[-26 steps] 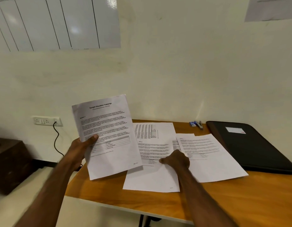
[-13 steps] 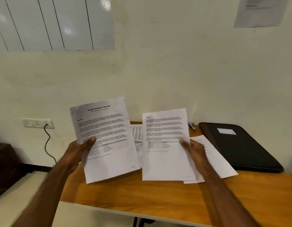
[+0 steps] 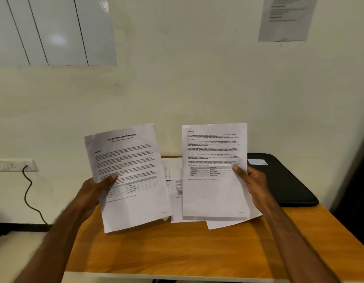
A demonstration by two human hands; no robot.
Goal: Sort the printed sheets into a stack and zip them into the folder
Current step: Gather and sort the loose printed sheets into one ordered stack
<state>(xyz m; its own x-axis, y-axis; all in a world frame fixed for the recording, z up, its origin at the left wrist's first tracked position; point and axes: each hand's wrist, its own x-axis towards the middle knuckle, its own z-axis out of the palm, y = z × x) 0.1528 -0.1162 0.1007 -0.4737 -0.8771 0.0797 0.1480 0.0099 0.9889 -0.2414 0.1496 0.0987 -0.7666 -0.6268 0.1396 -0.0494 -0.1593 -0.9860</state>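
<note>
So far, sorting is only begun.
Left hand: the left hand [image 3: 97, 185] grips the white printed title sheet headed "Sample Education Transcript" [image 3: 128, 176] by its left edge, thumb curled over the front, lifted clear of the desk and tilted.
Right hand: the right hand [image 3: 252, 180] grips a second white printed sheet headed "Section" [image 3: 214, 170] by its right edge, thumb on the front, held upright and apart from the title sheet, left of the folder.
Loose sheets: more white printed pages [image 3: 175, 186] lie overlapping on the brown wooden desk [image 3: 177, 248], just left of the folder and partly hidden behind the two held sheets; their number cannot be told.
Folder: the flat black zip folder with a small white label [image 3: 285, 180] lies on the desk against the wall, at its far right end. It looks closed; nothing shows of its inside, and its zip is not visible.
Done: two sheets picked up, seemingly for comparing page order.
Left: joining the held sheets, gathering the rest into one stack, opening the folder, putting the stack in, zipping it.
</note>
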